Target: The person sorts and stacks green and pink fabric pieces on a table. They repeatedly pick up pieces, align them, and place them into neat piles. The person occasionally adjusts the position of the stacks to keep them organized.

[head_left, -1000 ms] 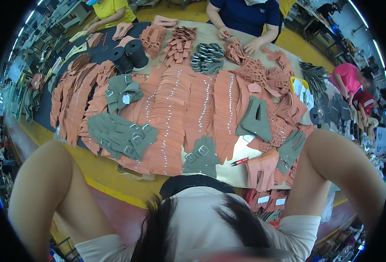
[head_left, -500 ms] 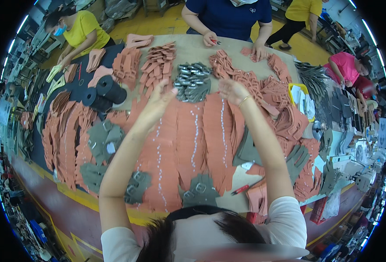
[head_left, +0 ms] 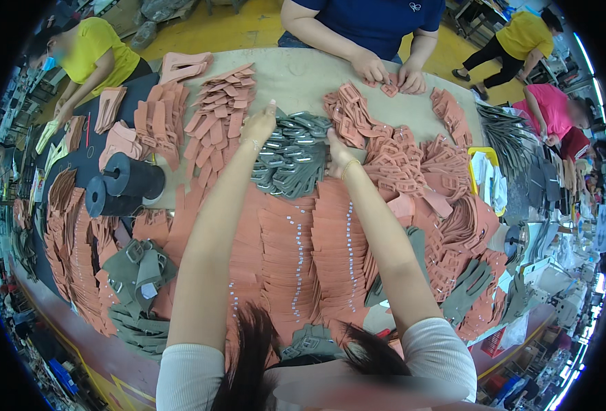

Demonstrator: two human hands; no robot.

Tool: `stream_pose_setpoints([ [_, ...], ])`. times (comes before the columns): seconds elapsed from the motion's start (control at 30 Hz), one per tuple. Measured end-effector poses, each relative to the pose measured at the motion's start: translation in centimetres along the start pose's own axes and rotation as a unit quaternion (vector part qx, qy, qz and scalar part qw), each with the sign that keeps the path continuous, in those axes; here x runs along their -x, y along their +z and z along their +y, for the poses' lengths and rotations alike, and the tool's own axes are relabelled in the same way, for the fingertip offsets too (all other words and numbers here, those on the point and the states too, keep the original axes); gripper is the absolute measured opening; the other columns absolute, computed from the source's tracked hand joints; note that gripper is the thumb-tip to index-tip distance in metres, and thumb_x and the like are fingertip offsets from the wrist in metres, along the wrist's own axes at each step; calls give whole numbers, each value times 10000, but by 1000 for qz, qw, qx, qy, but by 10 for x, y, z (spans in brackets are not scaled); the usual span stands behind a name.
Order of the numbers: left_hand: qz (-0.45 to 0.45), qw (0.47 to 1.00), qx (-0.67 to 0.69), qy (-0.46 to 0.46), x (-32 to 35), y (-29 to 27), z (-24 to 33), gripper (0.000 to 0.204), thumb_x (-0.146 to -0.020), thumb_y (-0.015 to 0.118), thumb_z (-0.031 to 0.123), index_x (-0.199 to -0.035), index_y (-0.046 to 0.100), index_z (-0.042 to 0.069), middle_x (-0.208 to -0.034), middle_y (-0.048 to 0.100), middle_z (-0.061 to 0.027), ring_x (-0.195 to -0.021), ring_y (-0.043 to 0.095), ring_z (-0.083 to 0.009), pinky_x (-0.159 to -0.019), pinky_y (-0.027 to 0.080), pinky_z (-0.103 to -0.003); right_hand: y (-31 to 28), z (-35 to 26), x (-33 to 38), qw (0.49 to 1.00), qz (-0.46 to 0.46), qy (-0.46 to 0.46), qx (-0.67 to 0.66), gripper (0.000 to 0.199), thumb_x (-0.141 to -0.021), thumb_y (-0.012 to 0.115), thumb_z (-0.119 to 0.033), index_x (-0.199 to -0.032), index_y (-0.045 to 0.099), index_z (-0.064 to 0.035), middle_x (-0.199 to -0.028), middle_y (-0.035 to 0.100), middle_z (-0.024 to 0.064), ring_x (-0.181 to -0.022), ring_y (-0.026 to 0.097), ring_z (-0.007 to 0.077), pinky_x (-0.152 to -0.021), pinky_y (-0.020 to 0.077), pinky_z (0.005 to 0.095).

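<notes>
A pile of grey-green straps with metal buckles (head_left: 293,154) lies near the middle of the table. My left hand (head_left: 258,127) grips its left side, thumb up, with some fingers hidden. Against the opposite side presses my right hand (head_left: 338,154), so the pile sits between both hands. Right below it, long rows of overlapping coral pieces (head_left: 286,253) with small white tags run toward me. Coral buckled straps (head_left: 351,116) are heaped just beyond my right hand, and a stack of coral strips (head_left: 217,120) lies left of my left hand.
Black spools (head_left: 128,179) stand at the left, near more grey-green buckled pieces (head_left: 138,274). A yellow bin (head_left: 473,179) with white contents is at the right. Across the table, a co-worker's hands (head_left: 391,77) handle a small coral piece. Other people stand farther off.
My hands have come down from above onto both sides of the grey-green pile. My view has shifted. The co-worker opposite has both hands together at a coral piece; the red-handled tool has left the hand.
</notes>
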State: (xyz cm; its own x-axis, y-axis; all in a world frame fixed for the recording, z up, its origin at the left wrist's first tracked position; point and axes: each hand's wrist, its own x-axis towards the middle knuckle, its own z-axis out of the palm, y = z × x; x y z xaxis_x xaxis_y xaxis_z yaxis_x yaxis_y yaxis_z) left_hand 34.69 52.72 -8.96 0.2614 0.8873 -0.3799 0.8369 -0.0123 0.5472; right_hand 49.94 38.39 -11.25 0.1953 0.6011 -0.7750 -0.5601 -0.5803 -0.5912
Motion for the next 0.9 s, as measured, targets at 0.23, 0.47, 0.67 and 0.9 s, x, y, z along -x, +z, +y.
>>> stream_pose_setpoints([
  [0.23, -49, 995, 77, 29, -36, 19, -22, 458, -835, 507, 393, -1129, 596, 52, -1224, 534, -236, -1171, 472, -385, -990, 353, -426, 0, -3, 1, 996, -82, -16, -32, 802, -846, 406, -676, -1370, 328, -74, -1347, 421, 144, -1172, 466, 293, -973, 384, 465],
  [0.47, -62, 975, 211, 29, -17, 21, -32, 446, -860, 509, 337, -1222, 559, 80, -1278, 522, -164, -1178, 485, -285, -971, 374, -360, 9, 14, 5, 990, -118, -83, -4, 760, -875, 492, -563, -1415, 179, -128, -1420, 321, 82, -1265, 370, 221, -1000, 386, 414],
  [0.67, -80, 958, 267, 73, -1, 15, -28, 349, -923, 462, 200, -1184, 576, -2, -1149, 605, -101, -1038, 555, -174, -894, 422, -287, 21, 14, 4, 971, -81, -223, -8, 692, -842, 620, -394, -1375, 280, -113, -1356, 384, 98, -1224, 385, 216, -982, 370, 364],
  [0.9, -28, 945, 308, 110, 23, -2, -28, 311, -904, 501, 172, -1122, 611, -21, -1087, 630, -101, -992, 564, -165, -880, 417, -278, 35, -2, 6, 960, -106, -250, -70, 492, -837, 610, -148, -1284, 406, -110, -1151, 545, 54, -1016, 536, 166, -842, 462, 311],
])
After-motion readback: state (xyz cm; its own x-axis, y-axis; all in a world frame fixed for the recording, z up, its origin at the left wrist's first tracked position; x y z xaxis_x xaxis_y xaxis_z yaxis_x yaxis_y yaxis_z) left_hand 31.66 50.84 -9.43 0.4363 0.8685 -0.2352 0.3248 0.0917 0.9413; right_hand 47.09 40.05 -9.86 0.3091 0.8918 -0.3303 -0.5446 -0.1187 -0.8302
